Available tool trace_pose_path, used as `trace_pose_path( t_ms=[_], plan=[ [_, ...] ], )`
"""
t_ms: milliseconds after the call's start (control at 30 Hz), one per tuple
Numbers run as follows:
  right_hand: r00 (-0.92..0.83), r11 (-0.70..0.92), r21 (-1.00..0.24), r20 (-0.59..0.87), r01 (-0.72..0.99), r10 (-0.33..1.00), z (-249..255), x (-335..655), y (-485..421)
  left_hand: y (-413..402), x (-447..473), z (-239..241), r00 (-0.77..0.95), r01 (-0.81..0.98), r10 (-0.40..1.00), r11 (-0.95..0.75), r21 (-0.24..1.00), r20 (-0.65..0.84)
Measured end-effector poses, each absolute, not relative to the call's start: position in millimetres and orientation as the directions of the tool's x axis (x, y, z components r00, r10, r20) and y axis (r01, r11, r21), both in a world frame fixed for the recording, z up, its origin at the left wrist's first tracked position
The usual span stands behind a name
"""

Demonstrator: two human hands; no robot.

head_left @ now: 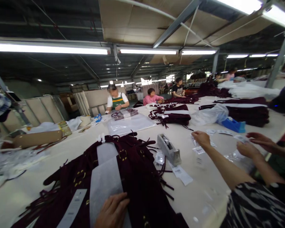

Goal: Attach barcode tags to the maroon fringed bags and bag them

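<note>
My left hand lies with its fingers stretched over a strip of pale tissue paper. Beneath are dark maroon, suede-like fringed pieces with straps and brass-coloured buckles. A white printed tag rests on them, left of that hand. Reaching out at the right, my right hand has its fingers pinched together over white labels; whatever is between the fingertips I cannot make out. A grey tape dispenser stands between the maroon pieces and my right hand, with a printed label strip in front of it.
At the right edge, a co-worker's hands hold a small label. A blue tape dispenser and maroon bundles stand behind. Clear plastic bags lie across the table. Several people work farther back. A brown roll is at left.
</note>
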State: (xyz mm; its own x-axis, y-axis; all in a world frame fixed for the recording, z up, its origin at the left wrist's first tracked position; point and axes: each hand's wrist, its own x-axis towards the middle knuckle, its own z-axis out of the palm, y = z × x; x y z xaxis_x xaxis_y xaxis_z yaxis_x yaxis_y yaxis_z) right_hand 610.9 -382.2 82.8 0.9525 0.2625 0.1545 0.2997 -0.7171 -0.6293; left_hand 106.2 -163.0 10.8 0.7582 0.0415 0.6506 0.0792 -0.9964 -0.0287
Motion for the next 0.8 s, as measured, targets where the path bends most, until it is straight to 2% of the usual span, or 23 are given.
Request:
trace_pose_path(
  t_ms=[100,200,233,300,367,467,567,700,800],
  plan=[
    [0.933,-0.550,-0.776,0.137,0.310,0.332,113.4,587.5,-386.6,-177.3,107.4,34.2,0.792,0.066,0.209,-0.963,0.260,0.574],
    [0.862,-0.351,-0.882,0.108,0.313,0.496,131.8,524.7,-385.5,-202.1,113.1,72.3,0.834,0.077,0.360,-0.826,0.558,0.418],
    [0.820,-0.266,-0.921,0.090,0.284,0.566,134.5,496.4,-384.1,-212.1,116.4,86.1,0.854,0.090,0.394,-0.754,0.651,0.339],
    [0.694,-0.048,-0.992,0.047,0.117,0.719,136.0,434.8,-379.7,-231.8,125.4,109.3,0.877,0.100,0.436,-0.576,0.811,0.202],
    [0.604,0.074,-0.997,0.058,-0.003,0.795,133.7,373.9,-373.0,-247.7,136.4,121.5,0.894,0.051,0.431,-0.364,0.930,0.120],
    [0.567,0.168,-0.983,0.100,-0.069,0.818,126.6,299.1,-358.7,-259.3,147.0,119.0,0.881,-0.115,0.455,-0.063,0.991,0.131],
    [0.561,0.216,-0.968,0.110,-0.125,0.820,121.0,252.7,-342.2,-258.0,138.1,108.5,0.788,-0.250,0.597,0.091,0.964,0.148],
    [0.483,0.163,-0.962,0.039,-0.217,0.875,127.0,228.0,-324.6,-247.5,99.2,102.2,0.755,-0.223,0.653,0.172,0.959,0.059],
    [0.424,0.133,-0.949,-0.001,-0.286,0.905,137.6,224.9,-315.2,-238.3,66.5,98.5,0.737,-0.118,0.675,0.100,0.988,0.020]
  ],
)
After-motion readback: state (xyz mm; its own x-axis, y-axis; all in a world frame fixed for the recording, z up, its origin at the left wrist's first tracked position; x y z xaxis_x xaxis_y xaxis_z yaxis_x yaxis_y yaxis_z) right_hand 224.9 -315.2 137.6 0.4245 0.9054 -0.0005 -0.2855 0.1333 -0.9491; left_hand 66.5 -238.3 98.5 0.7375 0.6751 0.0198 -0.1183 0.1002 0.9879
